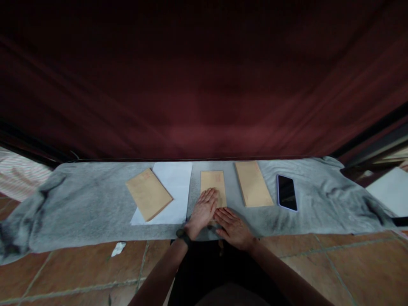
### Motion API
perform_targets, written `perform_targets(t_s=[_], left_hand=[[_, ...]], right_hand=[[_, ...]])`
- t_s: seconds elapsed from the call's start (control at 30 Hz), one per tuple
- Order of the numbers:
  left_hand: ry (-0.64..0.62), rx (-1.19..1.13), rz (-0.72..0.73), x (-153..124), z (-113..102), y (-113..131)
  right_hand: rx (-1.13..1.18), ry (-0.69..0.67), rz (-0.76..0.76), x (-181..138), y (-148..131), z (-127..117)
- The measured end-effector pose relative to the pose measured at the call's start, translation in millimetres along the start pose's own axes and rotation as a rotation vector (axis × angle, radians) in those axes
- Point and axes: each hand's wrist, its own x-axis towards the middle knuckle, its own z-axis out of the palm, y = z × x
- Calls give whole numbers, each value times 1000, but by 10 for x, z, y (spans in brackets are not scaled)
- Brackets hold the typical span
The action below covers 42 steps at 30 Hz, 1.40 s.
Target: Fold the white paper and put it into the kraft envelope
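Observation:
A brown paper envelope [213, 177] lies upright in front of me on the grey cloth, partly covered by both hands. My left hand [204, 208] rests flat on its middle, fingers stretched out, a dark watch on the wrist. Flat at the envelope's lower right edge is my right hand [234, 227], its fingers extended and touching the paper. To the left, a stack of brown envelopes [149, 193] lies askew over white paper [177, 182]. Another stack of brown envelopes [254, 183] sits to the right, slightly tilted.
A phone [287, 192] with a pale purple edge lies right of the envelopes. The grey cloth [95, 204] covers a narrow bench against a dark red curtain [204, 106]. A paper scrap [118, 248] lies on the tiled floor [79, 267]. A white board-like object [389, 191] is at far right.

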Motion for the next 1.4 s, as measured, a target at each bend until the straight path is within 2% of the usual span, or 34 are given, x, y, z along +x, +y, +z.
perform_targets(t_s=[0.3,0.43,0.53,0.67,1.03,1.4], left_hand=[[-71,122,-2,823,222,-144],[-101,162,-31,1025,238,-165],[-119,200,-12,1062,242,-171],[-138,219,49,971,248,-195],[-212,168,208,497,178,-197],[-294,84,285,-64,-31,-99]], right_hand=[[111,-8,12,75,-11,-159],[122,-18,21,88,-12,-162],[125,-13,16,91,-8,-159],[131,4,4,87,1,-151],[137,133,-32,30,28,-45],[178,206,6,5,13,-27]])
